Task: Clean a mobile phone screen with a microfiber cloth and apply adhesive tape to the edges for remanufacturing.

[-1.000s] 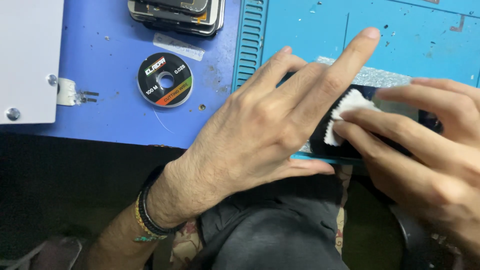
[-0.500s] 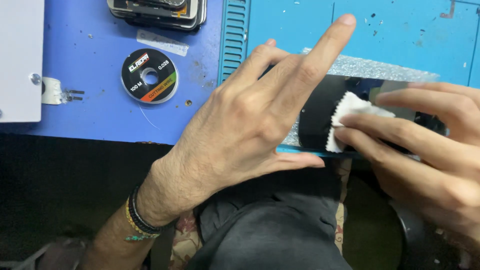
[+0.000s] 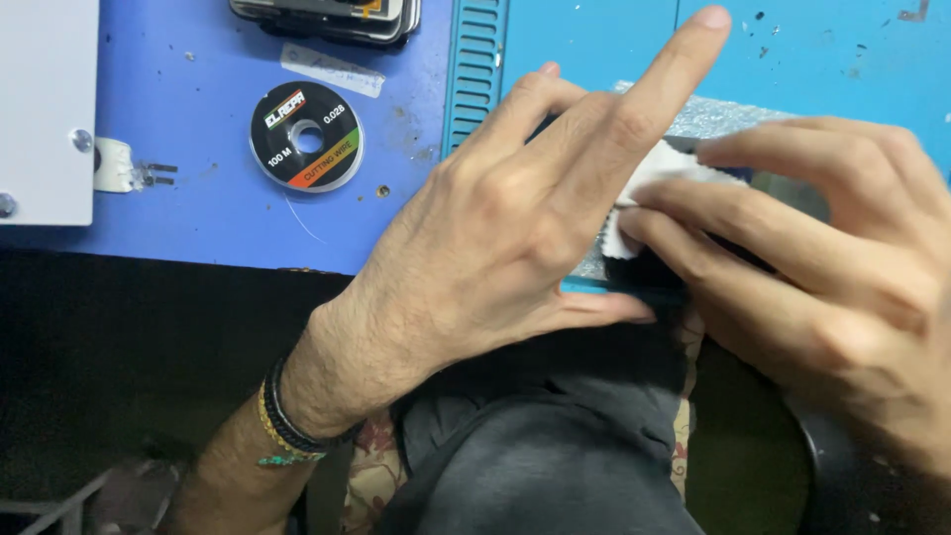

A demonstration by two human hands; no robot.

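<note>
Shifted left since earlier: white cloth [image 3: 662, 183] under right hand [image 3: 822, 287] fingers, pinched; left hand [image 3: 515, 238] splayed, steadying dark phone [image 3: 654, 272].

Left hand [image 3: 495, 238] lies flat over a dark device [image 3: 659, 267] at the bench's [image 3: 198, 218] front edge, right hand [image 3: 822, 258] pressing a white cloth [image 3: 654, 173] onto it; wire spool [image 3: 306, 136] sits well left.

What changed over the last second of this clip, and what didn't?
The right hand slid the small white cloth leftward across the flat black device, nearer the left hand pressing it down. Grips are unchanged; the black round wire spool keeps its spot on the blue mat.
</note>
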